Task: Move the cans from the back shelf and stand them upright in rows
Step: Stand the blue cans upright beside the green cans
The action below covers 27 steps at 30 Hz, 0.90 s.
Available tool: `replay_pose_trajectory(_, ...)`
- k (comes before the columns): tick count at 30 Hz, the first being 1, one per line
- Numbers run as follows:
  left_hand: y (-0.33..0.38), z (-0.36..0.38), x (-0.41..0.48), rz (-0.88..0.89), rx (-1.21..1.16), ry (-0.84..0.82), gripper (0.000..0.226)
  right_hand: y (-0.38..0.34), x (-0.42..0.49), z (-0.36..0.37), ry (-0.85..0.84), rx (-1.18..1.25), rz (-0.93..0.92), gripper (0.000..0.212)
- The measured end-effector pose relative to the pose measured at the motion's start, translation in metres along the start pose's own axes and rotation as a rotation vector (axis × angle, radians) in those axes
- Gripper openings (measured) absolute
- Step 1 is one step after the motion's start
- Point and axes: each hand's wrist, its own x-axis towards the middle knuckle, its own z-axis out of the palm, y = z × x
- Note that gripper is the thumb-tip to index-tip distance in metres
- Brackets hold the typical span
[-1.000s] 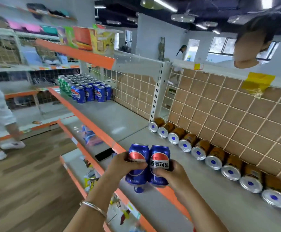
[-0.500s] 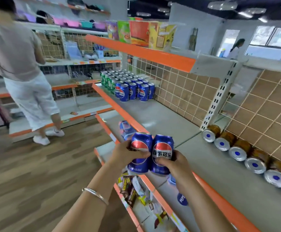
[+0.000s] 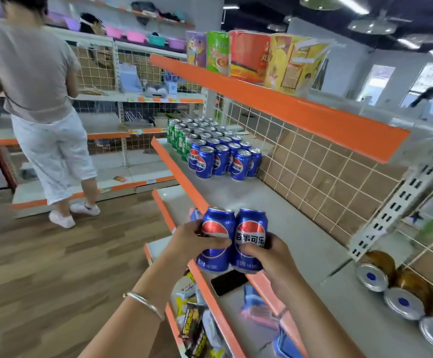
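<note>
Blue cans (image 3: 251, 223), one in my left hand (image 3: 192, 241) and one in my right hand (image 3: 271, 257) with fingers curled round each, I hold upright and touching, ready for the standing rows (image 3: 218, 151) well beyond my fingertips.

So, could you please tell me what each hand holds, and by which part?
The left hand grips the left blue can round its middle; the right hand, the right blue can likewise.

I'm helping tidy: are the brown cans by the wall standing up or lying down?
Lying down. The brown cans rest on their sides on the shelf, round silver ends facing outward.
</note>
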Motion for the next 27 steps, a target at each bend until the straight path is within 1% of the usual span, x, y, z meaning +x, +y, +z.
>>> replay_pose_trajectory(1, 0.002, -0.001, 0.012, 0.001, -0.002, 0.011, 0.062, -0.003, 0.014, 0.0, -0.008, -0.017, -0.01, 0.019)
replay_pose_trajectory(4, 0.004, -0.006, 0.041, -0.005, -0.032, 0.033, 0.07, -0.008, 0.049, 0.001, -0.016, -0.044, -0.034, 0.021)
replay_pose_trajectory(6, 0.005, -0.01, 0.059, -0.012, -0.045, 0.014, 0.075, -0.007, 0.069, 0.005, -0.013, -0.058, -0.031, 0.02)
replay_pose_trajectory(7, 0.004, -0.012, 0.069, -0.019, -0.056, 0.006, 0.07, -0.007, 0.078, 0.007, -0.012, -0.061, -0.03, 0.021)
replay_pose_trajectory(9, 0.006, -0.015, 0.09, -0.025, -0.076, 0.001, 0.052, -0.007, 0.099, 0.01, -0.003, -0.056, -0.028, 0.022)
replay_pose_trajectory(10, 0.007, -0.017, 0.101, -0.018, -0.081, -0.003, 0.05, -0.005, 0.111, 0.012, 0.005, -0.051, -0.029, 0.022)
replay_pose_trajectory(12, 0.008, -0.023, 0.126, -0.005, -0.061, -0.023, 0.057, -0.004, 0.134, 0.018, 0.017, -0.033, -0.031, 0.023)
replay_pose_trajectory(13, 0.009, -0.026, 0.139, -0.001, -0.055, -0.034, 0.056, -0.005, 0.144, 0.022, 0.02, -0.021, -0.038, 0.024)
replay_pose_trajectory(15, 0.006, -0.032, 0.166, 0.01, -0.075, -0.053, 0.043, -0.005, 0.166, 0.029, 0.027, -0.009, -0.041, 0.025)
replay_pose_trajectory(16, 0.006, -0.035, 0.18, 0.018, -0.091, -0.06, 0.04, -0.004, 0.178, 0.033, 0.043, -0.01, -0.028, 0.031)
replay_pose_trajectory(18, 0.004, -0.04, 0.205, 0.029, -0.113, -0.067, 0.045, -0.002, 0.203, 0.041, 0.085, -0.01, -0.01, 0.046)
replay_pose_trajectory(20, 0.001, -0.045, 0.23, 0.032, -0.126, -0.072, 0.061, 0.002, 0.227, 0.048, 0.142, 0.003, 0.0, 0.061)
replay_pose_trajectory(21, 0.0, -0.047, 0.241, 0.03, -0.126, -0.072, 0.067, 0.003, 0.238, 0.051, 0.168, 0.013, 0.004, 0.063)
replay_pose_trajectory(22, -0.002, -0.05, 0.252, 0.03, -0.126, -0.075, 0.071, 0.004, 0.248, 0.054, 0.192, 0.028, 0.008, 0.061)
replay_pose_trajectory(24, -0.005, -0.054, 0.272, 0.043, -0.132, -0.085, 0.069, 0.005, 0.266, 0.06, 0.223, 0.068, 0.015, 0.054)
replay_pose_trajectory(25, -0.007, -0.056, 0.279, 0.046, -0.131, -0.083, 0.068, 0.005, 0.273, 0.064, 0.229, 0.075, 0.019, 0.055)
replay_pose_trajectory(27, -0.009, -0.059, 0.295, 0.059, -0.129, -0.092, 0.071, 0.011, 0.288, 0.068, 0.246, 0.072, 0.036, 0.066)
